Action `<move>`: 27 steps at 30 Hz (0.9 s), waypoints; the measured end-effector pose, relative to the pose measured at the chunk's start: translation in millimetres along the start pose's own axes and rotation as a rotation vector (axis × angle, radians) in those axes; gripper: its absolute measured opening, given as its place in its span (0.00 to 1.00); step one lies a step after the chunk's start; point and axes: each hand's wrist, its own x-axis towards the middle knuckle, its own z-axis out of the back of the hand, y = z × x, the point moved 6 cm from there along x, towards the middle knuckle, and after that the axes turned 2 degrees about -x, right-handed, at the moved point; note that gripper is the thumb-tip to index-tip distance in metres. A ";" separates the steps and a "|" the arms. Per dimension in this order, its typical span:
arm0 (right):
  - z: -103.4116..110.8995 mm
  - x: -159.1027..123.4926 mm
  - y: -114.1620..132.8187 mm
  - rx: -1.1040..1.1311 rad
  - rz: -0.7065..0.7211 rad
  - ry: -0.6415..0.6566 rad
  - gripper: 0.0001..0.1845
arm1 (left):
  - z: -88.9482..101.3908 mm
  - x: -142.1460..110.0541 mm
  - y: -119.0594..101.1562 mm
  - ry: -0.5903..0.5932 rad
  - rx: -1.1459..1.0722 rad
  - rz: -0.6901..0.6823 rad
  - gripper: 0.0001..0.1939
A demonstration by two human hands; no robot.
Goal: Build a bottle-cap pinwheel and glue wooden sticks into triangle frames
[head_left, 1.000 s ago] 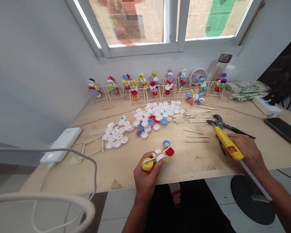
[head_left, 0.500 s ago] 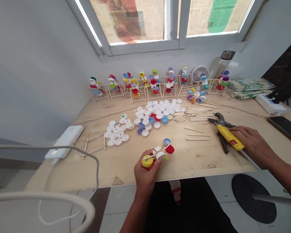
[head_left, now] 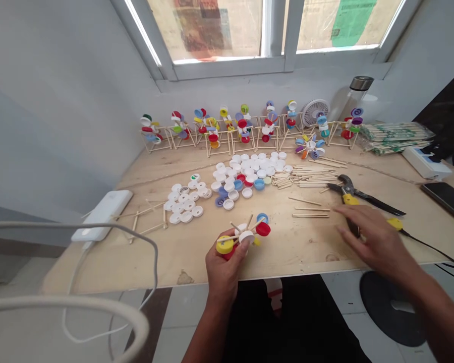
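Left hand (head_left: pixel 224 268) clamped on a bottle-cap wheel (head_left: pixel 245 237), near the tabletop's (head_left: pixel 283 254) front edge; right hand (head_left: pixel 374 239), fingers apart over the yellow glue gun (head_left: pixel 350 200), nearer the loose wooden sticks (head_left: pixel 310 216), whose long axes run roughly parallel to that edge.

"What does the right grip (head_left: pixel 371 242) cover?"

"The middle of the yellow tool (head_left: pixel 394 224) and part of the pliers (head_left: pixel 347 184)."

"And the left grip (head_left: pixel 224 271)?"

"Some of its fingers are hidden behind the cap wheel (head_left: pixel 245 236), where a red cap (head_left: pixel 229 253) is partly covered."

"And the edges?"

"The phone (head_left: pixel 447 199) runs off the right edge, the window (head_left: pixel 230 67) off the top; its paper's (head_left: pixel 318 30) print is too small to read."
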 end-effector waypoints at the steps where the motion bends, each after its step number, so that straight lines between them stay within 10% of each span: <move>1: -10.1 8.3 13.5 0.043 0.008 0.024 0.17 | 1.9 0.2 -1.8 -0.005 0.005 0.003 0.24; 14: -104.1 76.0 92.2 0.097 0.120 0.346 0.13 | 14.3 5.8 -14.2 0.039 0.134 0.036 0.25; 27: -60.5 72.9 74.2 0.540 -0.040 0.302 0.12 | 9.7 7.9 -18.9 0.081 0.225 0.009 0.23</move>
